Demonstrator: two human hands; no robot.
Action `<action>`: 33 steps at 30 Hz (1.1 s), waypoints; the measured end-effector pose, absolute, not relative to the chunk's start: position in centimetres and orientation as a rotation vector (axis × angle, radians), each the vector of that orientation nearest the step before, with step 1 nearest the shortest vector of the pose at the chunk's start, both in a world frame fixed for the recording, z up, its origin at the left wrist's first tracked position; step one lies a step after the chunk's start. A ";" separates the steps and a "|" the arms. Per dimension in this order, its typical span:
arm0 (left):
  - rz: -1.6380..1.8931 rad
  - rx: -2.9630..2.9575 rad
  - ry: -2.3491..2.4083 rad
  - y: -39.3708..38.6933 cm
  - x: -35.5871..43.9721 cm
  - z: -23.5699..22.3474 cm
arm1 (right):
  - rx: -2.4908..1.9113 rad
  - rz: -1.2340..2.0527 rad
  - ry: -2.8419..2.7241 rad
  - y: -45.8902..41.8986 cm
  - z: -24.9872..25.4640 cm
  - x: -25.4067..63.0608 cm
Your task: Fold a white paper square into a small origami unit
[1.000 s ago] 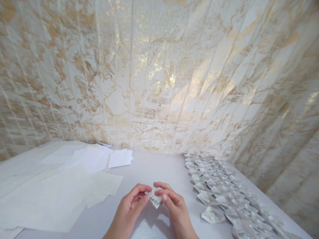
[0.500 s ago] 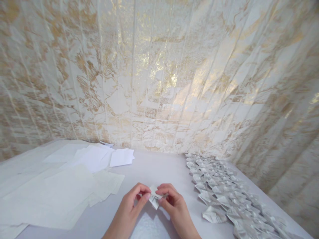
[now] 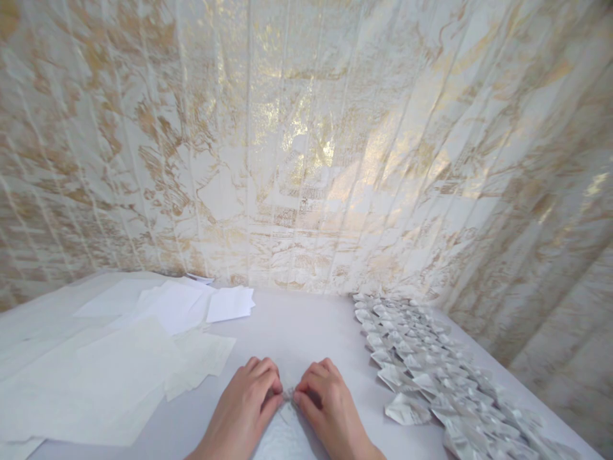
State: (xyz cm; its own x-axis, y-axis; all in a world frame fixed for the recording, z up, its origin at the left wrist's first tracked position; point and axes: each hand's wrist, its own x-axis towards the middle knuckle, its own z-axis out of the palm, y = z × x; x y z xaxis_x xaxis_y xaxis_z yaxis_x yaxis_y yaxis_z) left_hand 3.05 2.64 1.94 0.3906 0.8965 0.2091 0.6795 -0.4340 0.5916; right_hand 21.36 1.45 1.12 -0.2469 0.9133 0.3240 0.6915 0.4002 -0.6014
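Between my two hands is a small piece of folded paper, greyish white and mostly covered by my fingers. My left hand pinches its left side between thumb and fingertips. From the other side my right hand grips it the same way, so the fingertips of both hands nearly meet. The paper is held low over the near middle of the table; its exact shape is hidden.
At the right stand rows of several folded paper pieces, with one piece at the near left of them. Loose pale sheets spread over the left side, and whiter sheets lie behind. A gold-patterned curtain hangs at the back.
My hands have turned inward and come closer together around the paper. Less of it shows now; its pointed, opened shape was visible before. The view has shifted slightly.
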 end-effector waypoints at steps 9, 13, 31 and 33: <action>0.617 2.238 1.462 2.8 2.9 2.3 | -1.380 0.491 -1.992 1.5 1.1 21.5; 0.585 2.246 1.507 2.9 2.9 2.5 | -1.493 0.494 -1.946 1.8 1.1 21.7; 0.617 2.312 1.477 1.9 3.6 1.7 | -1.548 0.527 -2.002 1.7 1.6 22.0; 0.636 2.300 1.455 1.9 3.5 1.6 | -1.534 0.584 -1.999 1.8 1.8 22.3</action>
